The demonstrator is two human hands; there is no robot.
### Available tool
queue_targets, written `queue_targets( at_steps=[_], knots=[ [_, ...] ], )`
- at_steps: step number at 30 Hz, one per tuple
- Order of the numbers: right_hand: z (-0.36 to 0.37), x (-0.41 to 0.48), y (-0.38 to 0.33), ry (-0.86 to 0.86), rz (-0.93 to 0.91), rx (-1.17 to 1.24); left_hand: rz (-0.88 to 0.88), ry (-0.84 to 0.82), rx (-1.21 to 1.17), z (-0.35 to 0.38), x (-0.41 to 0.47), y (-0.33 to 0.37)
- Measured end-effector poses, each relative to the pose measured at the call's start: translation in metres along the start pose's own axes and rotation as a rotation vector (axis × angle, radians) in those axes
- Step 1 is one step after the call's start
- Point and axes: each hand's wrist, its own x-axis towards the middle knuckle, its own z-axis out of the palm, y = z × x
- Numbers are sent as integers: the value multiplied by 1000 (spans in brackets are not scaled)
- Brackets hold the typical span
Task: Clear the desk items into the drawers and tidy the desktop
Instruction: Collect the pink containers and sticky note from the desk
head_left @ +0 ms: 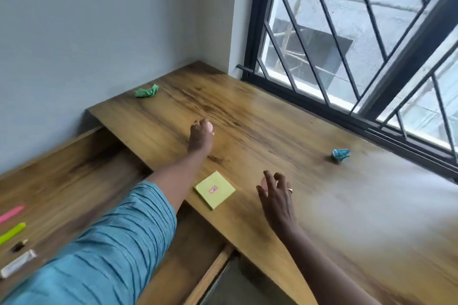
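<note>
Left hand (201, 132), frame centre, curls round a small pink lump (209, 127) over the desk (272, 119). Right hand (275, 195), lower centre, fingers half curled; grasp cannot be told. Yellow notepad (215, 189) lies between them.

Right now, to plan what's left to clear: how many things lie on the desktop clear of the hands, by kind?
Crumpled paper: 2, green wad and blue wad
Sticky-note pads: 1, yellow pad
Total: 3
Not counted: pinkish bit in the left hand; a pink blur at the right hand.
</note>
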Motion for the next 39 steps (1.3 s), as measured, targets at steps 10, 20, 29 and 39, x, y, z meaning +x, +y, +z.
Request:
queue_targets(
  at_steps=[10, 20, 29, 39],
  knots=[
    [5, -134, -52, 103, -218, -112, 124, 27, 39, -92, -167, -67],
    [53, -201, -143, -66, -263, -3, 36, -187, 171, -174, -264, -178],
    [127, -203, -197, -264, -129, 80, 75, -491, 177, -139, -283, -234],
    [191, -194, -226, -340, 287, 90, 434, -782, 228, -104, -252, -279]
  ],
)
